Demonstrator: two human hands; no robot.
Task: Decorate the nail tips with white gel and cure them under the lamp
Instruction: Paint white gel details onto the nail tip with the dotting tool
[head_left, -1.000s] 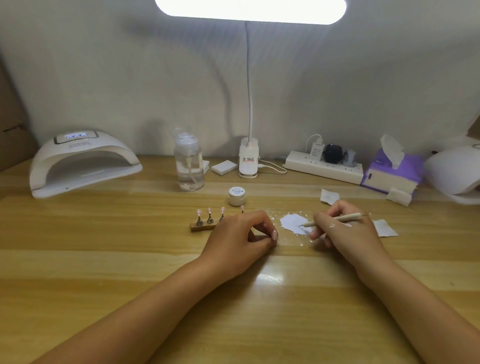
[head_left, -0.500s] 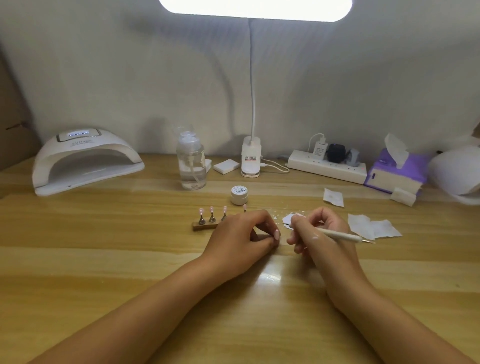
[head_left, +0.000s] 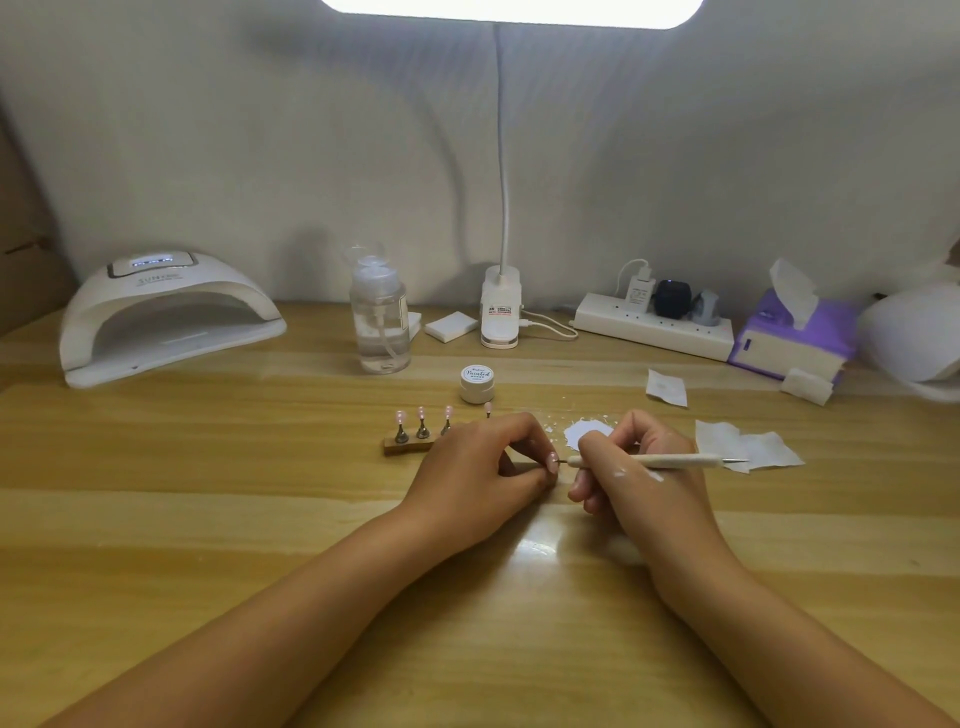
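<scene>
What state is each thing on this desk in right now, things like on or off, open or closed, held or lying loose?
Curing lamp: display lit, bay empty.
Desk lamp: on.
Gel jar: lid on.
Pump bottle: upright, part full of clear liquid.
Nail tips on the stand: upright on pegs.
Dotting pen: held in the right hand, tip at the left hand's fingers.
Power strip: plugs in.
Tissue box: open, a tissue sticking up.

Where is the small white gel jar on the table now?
In the head view, the gel jar stands near the table's middle, just behind the left hand, between the clear pump bottle and the white gel smear.
</scene>
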